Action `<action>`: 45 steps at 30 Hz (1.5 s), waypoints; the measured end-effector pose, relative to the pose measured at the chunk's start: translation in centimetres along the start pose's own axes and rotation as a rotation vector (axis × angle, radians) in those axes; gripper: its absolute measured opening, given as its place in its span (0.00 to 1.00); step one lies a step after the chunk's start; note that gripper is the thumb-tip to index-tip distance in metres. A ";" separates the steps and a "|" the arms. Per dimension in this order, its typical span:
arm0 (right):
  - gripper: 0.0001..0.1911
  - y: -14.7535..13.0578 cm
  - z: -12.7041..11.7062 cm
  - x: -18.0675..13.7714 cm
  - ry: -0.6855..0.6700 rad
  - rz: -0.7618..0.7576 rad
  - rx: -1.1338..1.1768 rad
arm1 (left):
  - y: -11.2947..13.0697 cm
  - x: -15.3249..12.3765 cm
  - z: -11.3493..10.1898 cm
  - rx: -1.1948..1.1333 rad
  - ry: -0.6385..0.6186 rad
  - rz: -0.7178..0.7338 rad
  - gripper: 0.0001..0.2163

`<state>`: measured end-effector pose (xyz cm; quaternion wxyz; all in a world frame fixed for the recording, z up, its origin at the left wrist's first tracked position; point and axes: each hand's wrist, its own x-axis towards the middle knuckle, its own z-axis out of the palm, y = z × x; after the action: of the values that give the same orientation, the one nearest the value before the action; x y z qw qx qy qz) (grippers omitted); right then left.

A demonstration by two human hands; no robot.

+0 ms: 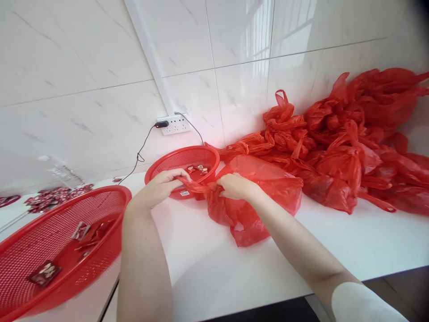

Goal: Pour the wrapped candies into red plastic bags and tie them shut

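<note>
White tiles cover the wall [100,53] behind the small basket [169,162], and a white surface [187,241] runs beneath it. Well to the right of the small basket, a heap [335,165] of red bags sits against the wall, which probably keeps it from slumping. Left of the small basket stands the large basket [100,268], its high mesh sides likely there to stop loose contents scattering. Just right of the small basket, the bag [248,226] rests on the surface, so the arms seem to bear little weight. Right of the small basket too, the right hand [234,185] is closed around the bag's gathered neck [200,187], its fingertips partly hidden. At the small basket's front, the left hand [167,183] pinches the neck's end, apparently to keep it taut. Above the small basket, a socket [176,127] holds a plug [162,124]. Inside it lie a few packets [201,169].
</note>
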<state>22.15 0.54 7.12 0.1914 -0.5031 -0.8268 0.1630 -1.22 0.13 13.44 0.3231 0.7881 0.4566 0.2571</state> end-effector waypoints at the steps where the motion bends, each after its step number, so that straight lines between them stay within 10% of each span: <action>1: 0.12 0.0 -0.1 0.0 -0.004 -0.038 0.018 | 0.0 -0.2 -0.3 -0.025 0.035 0.006 0.07; 8: 0.08 2.7 -7.0 -3.9 0.316 -0.039 0.113 | 0.7 -1.2 -0.7 -0.185 0.266 0.088 0.12; 15: 0.13 9.9 -12.8 -11.2 1.130 0.416 -0.019 | 1.1 -0.2 0.0 -0.038 0.225 -0.111 0.13; 20: 0.15 16.5 -11.8 -13.6 0.846 1.026 -0.038 | 1.0 0.8 1.1 -0.036 0.102 -0.108 0.15; 24: 0.16 17.3 -11.3 -13.5 0.762 1.103 0.010 | 0.8 2.0 2.7 0.016 0.018 -0.125 0.15; 30: 0.18 10.7 -12.4 -11.8 0.826 0.657 0.006 | -1.0 4.6 7.1 0.466 -0.106 -0.204 0.12; 37: 0.13 5.0 -11.2 -9.9 0.387 0.393 0.012 | -3.0 6.4 13.2 0.841 0.060 -0.272 0.17; 45: 0.11 1.9 -9.8 -9.0 0.169 0.323 -0.057 | -1.0 5.7 10.4 0.531 0.095 -0.126 0.14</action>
<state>32.07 -5.92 13.45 0.2170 -0.6465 -0.7205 0.1253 8.09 2.74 6.49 0.0986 0.8024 0.5706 0.1445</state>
